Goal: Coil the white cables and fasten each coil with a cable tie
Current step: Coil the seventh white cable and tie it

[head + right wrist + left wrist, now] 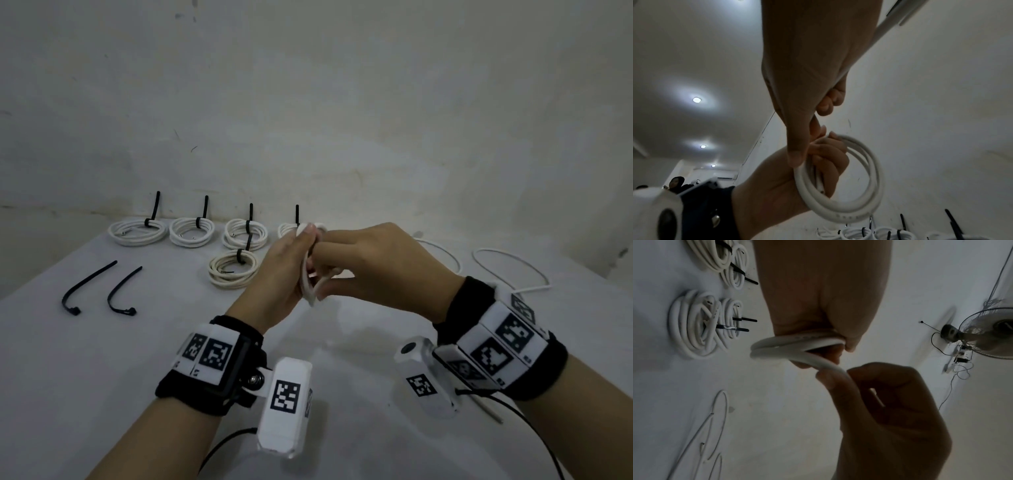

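My left hand [293,263] holds a small coil of white cable [312,281] upright above the table, its fingers curled through the loops [851,186]. My right hand [346,260] meets it from the right and pinches the free strand [830,365] of the same cable between thumb and fingers. In the right wrist view the strand's tail [888,22] runs up along my right hand. Two loose black cable ties [87,287] [123,291] lie on the table to the left.
Several white coils fastened with black ties [138,231] [192,233] [233,272] sit in a row near the wall. Loose uncoiled white cables [508,270] lie at the right. The white table [102,359] meets a wall behind. A standing fan [990,334] shows in the left wrist view.
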